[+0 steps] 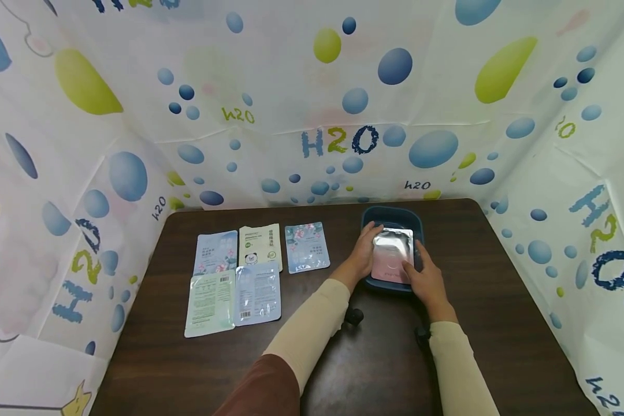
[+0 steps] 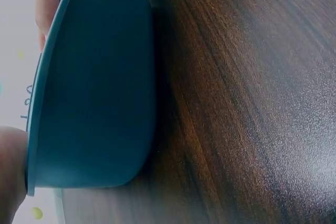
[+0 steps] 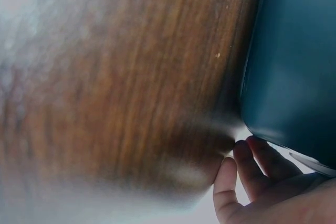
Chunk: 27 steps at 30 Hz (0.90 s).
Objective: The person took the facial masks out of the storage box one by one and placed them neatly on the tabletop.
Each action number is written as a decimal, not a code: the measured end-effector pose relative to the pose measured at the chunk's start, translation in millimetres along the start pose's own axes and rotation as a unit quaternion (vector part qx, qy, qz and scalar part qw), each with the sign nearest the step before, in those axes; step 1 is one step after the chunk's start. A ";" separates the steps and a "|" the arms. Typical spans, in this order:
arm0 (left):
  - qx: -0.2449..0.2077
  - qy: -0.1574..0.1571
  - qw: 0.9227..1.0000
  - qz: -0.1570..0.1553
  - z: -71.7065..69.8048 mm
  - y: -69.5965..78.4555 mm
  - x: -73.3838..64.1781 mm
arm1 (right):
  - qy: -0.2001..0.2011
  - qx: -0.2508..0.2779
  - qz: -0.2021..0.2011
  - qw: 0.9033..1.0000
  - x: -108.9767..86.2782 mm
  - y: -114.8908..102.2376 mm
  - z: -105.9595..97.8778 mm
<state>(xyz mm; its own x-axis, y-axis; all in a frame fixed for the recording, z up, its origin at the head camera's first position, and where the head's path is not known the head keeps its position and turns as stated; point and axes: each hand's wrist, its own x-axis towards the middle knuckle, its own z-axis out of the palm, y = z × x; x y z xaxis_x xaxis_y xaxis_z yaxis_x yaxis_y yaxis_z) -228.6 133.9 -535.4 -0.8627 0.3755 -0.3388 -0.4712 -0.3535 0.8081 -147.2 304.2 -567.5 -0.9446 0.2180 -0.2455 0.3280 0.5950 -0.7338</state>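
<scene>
A pink and silver sachet [image 1: 392, 254] lies face up at the dark blue plastic basin [image 1: 416, 218], covering much of its opening. My left hand [image 1: 361, 254] reaches over the left rim and holds the sachet's upper left edge. Its thumb is hidden in the head view. With the thumb, my right hand [image 1: 430, 286] presses on the sachet's lower right part, while its other fingers extend along the basin's right side. In the right wrist view those fingers [image 3: 252, 169] stand beside the outer wall. The left wrist view shows the basin's side [image 2: 100, 93] close up.
On the dark wooden table [image 1: 353, 370], several sachets lie to the left: blue floral [image 1: 215, 252], cream with a bear [image 1: 260, 244], green [image 1: 210, 303] and pale blue [image 1: 257, 293]. A separate blue floral sachet [image 1: 307, 247] lies nearer the basin. A printed curtain [image 1: 291, 69] surrounds the table.
</scene>
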 end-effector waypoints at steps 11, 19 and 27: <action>0.013 -0.012 1.000 0.004 -2.3 -0.5 -2.0 | 0.006 -0.002 0.000 1.000 -1.7 -1.2 0.4; 0.040 -0.032 0.998 0.024 -2.5 -1.0 -6.2 | 0.007 -0.006 -0.002 1.000 -3.1 -1.5 0.2; 0.144 -0.061 0.986 0.059 -0.9 -5.8 -7.5 | 0.014 -0.001 -0.017 1.000 -2.9 -0.4 0.8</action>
<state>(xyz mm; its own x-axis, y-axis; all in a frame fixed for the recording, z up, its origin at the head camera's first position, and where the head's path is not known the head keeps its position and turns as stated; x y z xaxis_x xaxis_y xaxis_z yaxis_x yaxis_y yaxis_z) -219.6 132.4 -537.9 -0.8722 0.4518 -0.1876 -0.2817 -0.1503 0.9477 -144.6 302.7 -567.0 -0.9544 0.2189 -0.2029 0.2958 0.6034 -0.7406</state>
